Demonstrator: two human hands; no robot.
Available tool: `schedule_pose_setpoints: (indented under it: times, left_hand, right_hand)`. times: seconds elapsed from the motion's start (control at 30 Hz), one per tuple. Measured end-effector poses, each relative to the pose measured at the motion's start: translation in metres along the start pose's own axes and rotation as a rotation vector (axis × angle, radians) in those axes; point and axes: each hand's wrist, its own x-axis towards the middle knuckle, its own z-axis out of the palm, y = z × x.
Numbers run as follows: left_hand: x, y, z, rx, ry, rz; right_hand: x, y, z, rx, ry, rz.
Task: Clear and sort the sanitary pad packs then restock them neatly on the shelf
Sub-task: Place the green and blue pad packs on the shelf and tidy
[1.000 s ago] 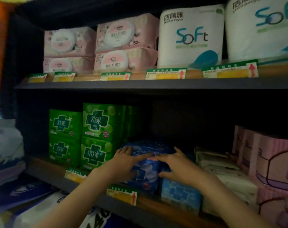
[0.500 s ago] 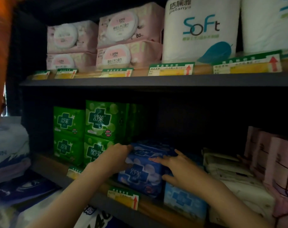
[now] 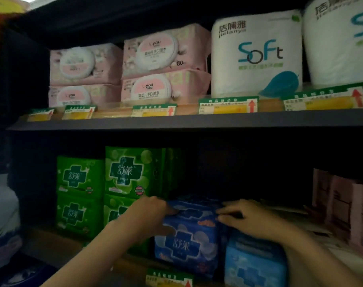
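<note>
A dark blue sanitary pad pack (image 3: 186, 243) stands on the lower shelf (image 3: 135, 264) between the green packs and a light blue pack. My left hand (image 3: 149, 212) grips its upper left corner, fingers curled over the top and thumb on the front. My right hand (image 3: 244, 218) holds the pack's upper right corner, fingers bent over the top edge. Green pad packs (image 3: 124, 172) are stacked two high in two columns to the left. The light blue pack (image 3: 253, 266) sits under my right wrist.
Pink packs (image 3: 342, 204) stand at the right end of the lower shelf, with white packs (image 3: 321, 237) lying beside them. The upper shelf (image 3: 197, 120) carries pink wet-wipe packs (image 3: 164, 67) and white tissue rolls (image 3: 257, 54). Price tags (image 3: 228, 105) line the shelf edges. Bagged goods (image 3: 2, 214) sit at far left.
Both hands have slid from the front of the dark blue pack up to its top corners. The view has moved closer and tilted upward.
</note>
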Motion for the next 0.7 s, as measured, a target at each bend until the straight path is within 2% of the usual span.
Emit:
schedule_pose_setpoints:
  times: [0.1,0.23,0.4,0.47,0.5,0.6,0.7]
  left_hand:
    - [0.009,-0.008,0.002,-0.048,-0.054,0.058]
    - [0.024,-0.003,0.018,-0.091,-0.084,0.128]
    - [0.024,0.007,0.041,-0.072,0.060,0.082]
    - [0.025,0.010,0.051,-0.001,0.272,0.070]
    - [0.024,0.013,0.048,0.027,0.317,0.041]
    - [0.016,0.012,0.053,-0.048,0.294,0.035]
    - [-0.001,-0.004,0.056,0.009,0.459,0.082]
  right_hand:
    - [0.025,0.011,0.002,-0.048,-0.109,0.133]
    - [0.039,0.013,0.024,0.037,-0.209,0.144]
    - [0.037,0.011,0.033,-0.122,-0.173,0.121]
    - [0.037,0.003,0.032,-0.151,-0.147,0.117]
    - [0.038,0.000,0.032,-0.177,-0.137,0.118]
    - [0.034,-0.008,0.034,-0.233,-0.095,0.125]
    - [0.016,-0.016,0.034,-0.270,0.015,0.084]
